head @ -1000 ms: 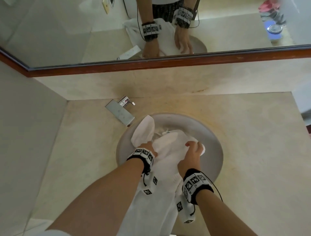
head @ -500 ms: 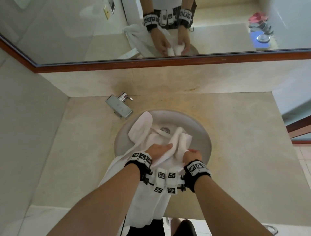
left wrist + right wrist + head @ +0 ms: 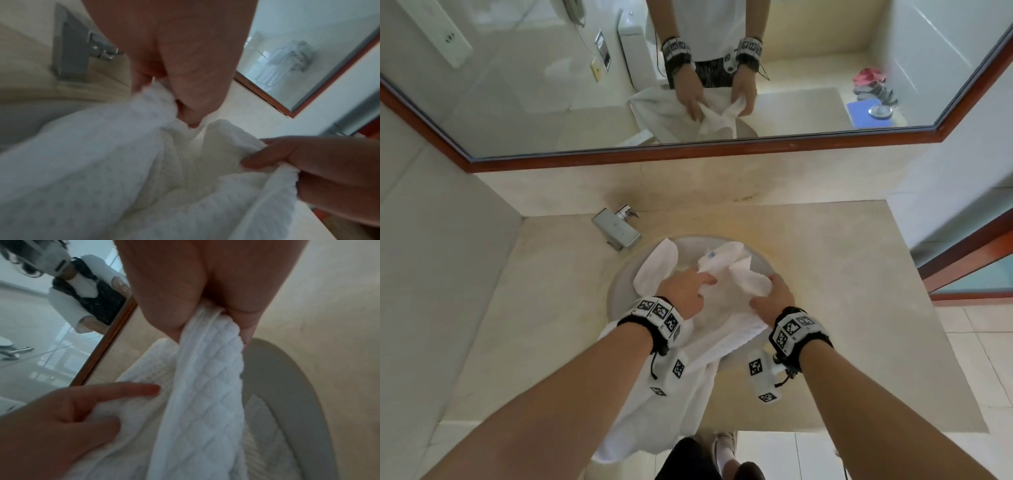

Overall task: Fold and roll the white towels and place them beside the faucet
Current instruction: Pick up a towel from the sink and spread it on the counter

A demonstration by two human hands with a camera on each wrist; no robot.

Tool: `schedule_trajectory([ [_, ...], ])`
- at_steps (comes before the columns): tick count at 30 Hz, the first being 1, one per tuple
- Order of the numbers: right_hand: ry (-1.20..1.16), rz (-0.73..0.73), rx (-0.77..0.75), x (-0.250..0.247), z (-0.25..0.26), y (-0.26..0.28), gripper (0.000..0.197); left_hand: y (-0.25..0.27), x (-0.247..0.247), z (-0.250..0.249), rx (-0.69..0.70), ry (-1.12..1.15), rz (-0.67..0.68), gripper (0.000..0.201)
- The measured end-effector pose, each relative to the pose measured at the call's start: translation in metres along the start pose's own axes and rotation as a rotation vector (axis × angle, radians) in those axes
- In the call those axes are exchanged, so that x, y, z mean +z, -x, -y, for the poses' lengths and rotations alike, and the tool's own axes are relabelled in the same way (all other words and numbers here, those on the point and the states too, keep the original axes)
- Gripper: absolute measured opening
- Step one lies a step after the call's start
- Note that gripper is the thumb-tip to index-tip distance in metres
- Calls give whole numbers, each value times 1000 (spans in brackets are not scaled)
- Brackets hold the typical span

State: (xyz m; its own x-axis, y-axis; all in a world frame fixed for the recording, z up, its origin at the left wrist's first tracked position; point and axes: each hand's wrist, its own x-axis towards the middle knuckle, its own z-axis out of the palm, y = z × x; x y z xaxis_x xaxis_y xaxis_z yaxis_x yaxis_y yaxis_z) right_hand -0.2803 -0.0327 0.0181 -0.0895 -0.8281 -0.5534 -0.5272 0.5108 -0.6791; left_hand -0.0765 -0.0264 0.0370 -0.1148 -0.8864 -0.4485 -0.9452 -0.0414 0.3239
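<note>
Over the sink [image 3: 767,270], near the faucet [image 3: 616,230], left hand [image 3: 683,289] and right hand [image 3: 770,301] each pinch the white towel [image 3: 722,308], apparently to straighten it for folding.

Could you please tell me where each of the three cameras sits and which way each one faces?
Head: on the person's head, looking down at the sink, faucet and mirror; both forearms and hands show.
Left wrist: looks along the left hand gripping the white towel, toward the faucet.
Right wrist: looks along the right hand pinching the towel over the sink, toward the mirror.
Shared: both wrist views show the towel and the other hand.
</note>
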Motion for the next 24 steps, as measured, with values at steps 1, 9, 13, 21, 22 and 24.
schedule_trajectory([
  [1, 22, -39, -22, -5, 1, 4, 44, 4, -5, -2, 0, -51, -23, 56],
  [9, 426, -247, -248, -87, 6, 42, 24, 55, -42, -23, -12, -373, -315, 58],
  [13, 628, -414, -366, -161, 17, 62, 33, 87, -68, -38, 12, -403, -456, 59],
  [21, 695, -766, -453, -248, 74, 45, 46, 102, -96, -114, 22, -620, -541, 63],
  [22, 694, -792, -442, -250, 76, 38, 43, 99, -93, -115, 17, -634, -527, 61],
  [24, 719, -821, -448, -258, 73, 23, 40, 82, -84, -119, 20, -598, -500, 59],
])
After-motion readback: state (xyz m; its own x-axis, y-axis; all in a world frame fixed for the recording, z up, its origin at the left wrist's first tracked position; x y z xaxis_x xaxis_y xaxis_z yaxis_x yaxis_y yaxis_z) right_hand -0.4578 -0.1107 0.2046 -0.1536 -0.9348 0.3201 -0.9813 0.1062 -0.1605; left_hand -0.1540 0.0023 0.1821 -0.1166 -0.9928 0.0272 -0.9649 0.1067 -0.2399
